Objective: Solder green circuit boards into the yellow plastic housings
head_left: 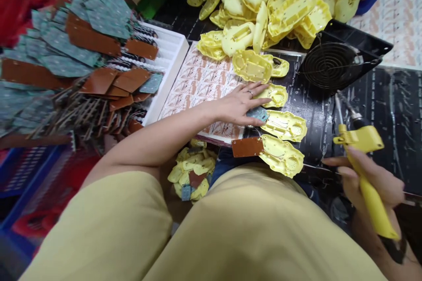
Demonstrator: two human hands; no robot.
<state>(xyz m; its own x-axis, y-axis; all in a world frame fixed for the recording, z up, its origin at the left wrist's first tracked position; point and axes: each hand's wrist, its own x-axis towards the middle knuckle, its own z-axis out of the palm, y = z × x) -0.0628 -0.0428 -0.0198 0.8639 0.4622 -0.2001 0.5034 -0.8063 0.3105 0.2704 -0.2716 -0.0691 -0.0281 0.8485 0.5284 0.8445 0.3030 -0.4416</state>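
My left hand (240,104) reaches across the printed sheet (201,83) with fingers stretched flat, thumb and fingertips touching a small grey-green circuit board (259,114) beside a yellow plastic shell (285,125). Two more shells lie in the same row, one above (276,95) and one below (282,154), the lower one with a brown board (247,146) at its left edge. My right hand (369,180) is closed round the yellow handle of a soldering iron (365,167), its metal tip pointing up and left over the black mat.
A big heap of yellow shells (273,0) fills a blue bin at the top. A black fan (332,63) sits right of them. A stack of brown and green boards (72,61) lies left, beside a white tray (171,52). More shells lie on the floor (193,173).
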